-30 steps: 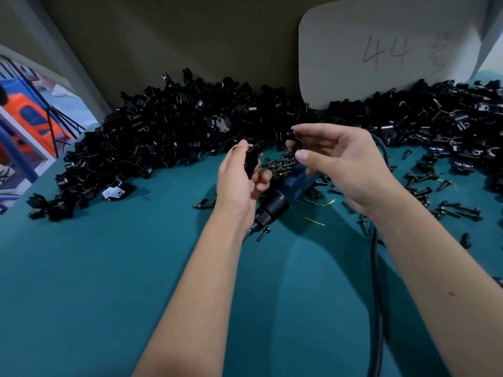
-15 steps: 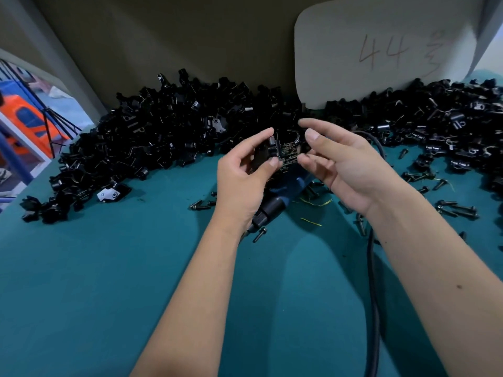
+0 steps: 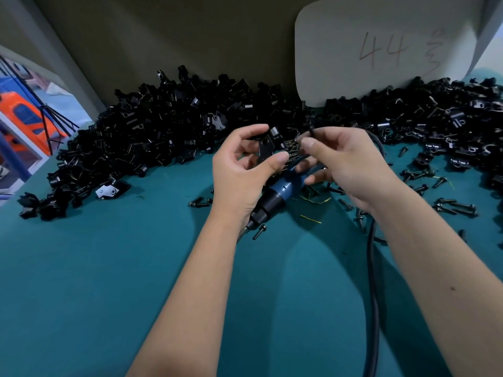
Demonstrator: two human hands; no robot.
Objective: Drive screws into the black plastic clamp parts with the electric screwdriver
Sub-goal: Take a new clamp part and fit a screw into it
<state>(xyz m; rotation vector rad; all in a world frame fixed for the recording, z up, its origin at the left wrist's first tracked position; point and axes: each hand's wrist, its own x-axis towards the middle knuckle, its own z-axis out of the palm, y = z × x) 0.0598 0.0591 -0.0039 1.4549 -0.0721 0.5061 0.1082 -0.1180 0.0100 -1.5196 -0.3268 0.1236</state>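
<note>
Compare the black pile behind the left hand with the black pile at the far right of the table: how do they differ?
The left pile is denser and reaches toward the table's left edge; the right pile thins out into single parts. Loose screws lie scattered before the right pile; before the left pile only a few. A white board stands behind the right pile, bare wall behind the left pile. Both hold black plastic clamp parts on the teal table.

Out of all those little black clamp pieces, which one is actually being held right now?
The flat black clamp part pinched in the left hand, raised above the blue electric screwdriver. The others lie in piles on the teal table.
</note>
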